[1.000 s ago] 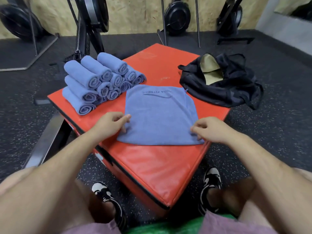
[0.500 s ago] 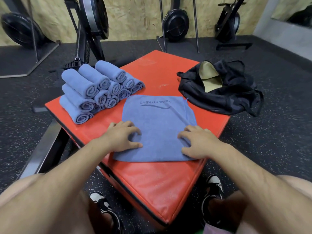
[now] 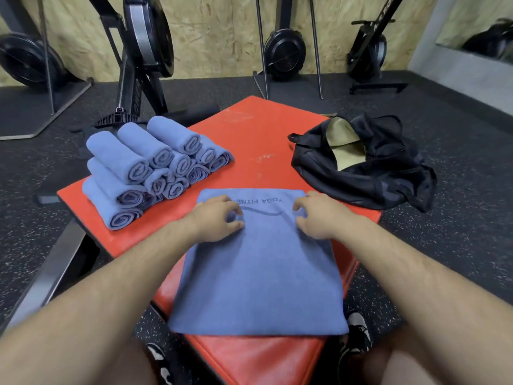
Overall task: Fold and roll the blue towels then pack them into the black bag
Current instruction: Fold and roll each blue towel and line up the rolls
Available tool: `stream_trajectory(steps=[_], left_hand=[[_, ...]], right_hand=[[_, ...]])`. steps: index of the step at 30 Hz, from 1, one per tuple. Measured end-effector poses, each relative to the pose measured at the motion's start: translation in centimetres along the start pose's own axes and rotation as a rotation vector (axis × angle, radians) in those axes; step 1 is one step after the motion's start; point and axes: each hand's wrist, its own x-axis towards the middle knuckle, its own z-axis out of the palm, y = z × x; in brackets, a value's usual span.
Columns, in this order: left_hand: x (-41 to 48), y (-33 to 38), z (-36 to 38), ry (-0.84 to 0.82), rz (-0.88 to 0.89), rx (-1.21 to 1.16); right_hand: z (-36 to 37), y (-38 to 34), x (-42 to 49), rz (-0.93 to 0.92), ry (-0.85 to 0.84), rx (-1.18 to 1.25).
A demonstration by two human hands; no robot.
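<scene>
A flat blue towel (image 3: pixel 258 273) lies spread on the near half of the red padded bench (image 3: pixel 258 140), its near edge close to the bench's near edge and its dark printed lettering "YOGA FITNE…" along the far edge, partly covered by a hand. Both hands sit on the far part of this towel. The left hand (image 3: pixel 216 220) has its fingers curled with thumb and fingertips pinching a small ridge of the cloth beside the lettering. The right hand (image 3: pixel 319 215) is curled the same way, thumb and fingers nipping the fabric near the towel's far right corner.

At the far left of the bench a pile of rolled blue towels (image 3: pixel 150 162) is stacked in layers, spiral ends facing near and right. At the far right the black bag (image 3: pixel 369 173) slumps half on the bench, half over its edge, its mouth open on a tan lining (image 3: pixel 342 137). Rowing machines (image 3: pixel 147 37) stand on the dark speckled floor (image 3: pixel 458 218) beyond.
</scene>
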Motion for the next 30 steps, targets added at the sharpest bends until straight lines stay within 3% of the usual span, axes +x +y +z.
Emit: stream_trajectory(steps=[6, 10, 14, 21, 30], left_hand=[[4.6, -1.1, 1.6, 0.134, -0.067, -0.008], [6.7, -1.8, 1.6, 0.105, -0.134, 0.011], [7.6, -2.3, 1.4, 0.101, -0.137, -0.05], [6.7, -1.9, 1.2, 0.148, -0.045, -0.101], [4.3, 0.0, -0.5, 0.093, 0.195, -0.218]], right_hand=[[2.0, 2.3, 5.3, 0.165, 0.136, 0.226], [2.4, 2.2, 8.0, 0.244, 0.201, 0.381], [2.6, 2.4, 9.1, 0.257, 0.164, 0.476], [0.4, 1.4, 6.8, 0.126, 0.178, 0.587], [-3.0, 1.4, 0.0, -0.079, -0.035, 0.682]])
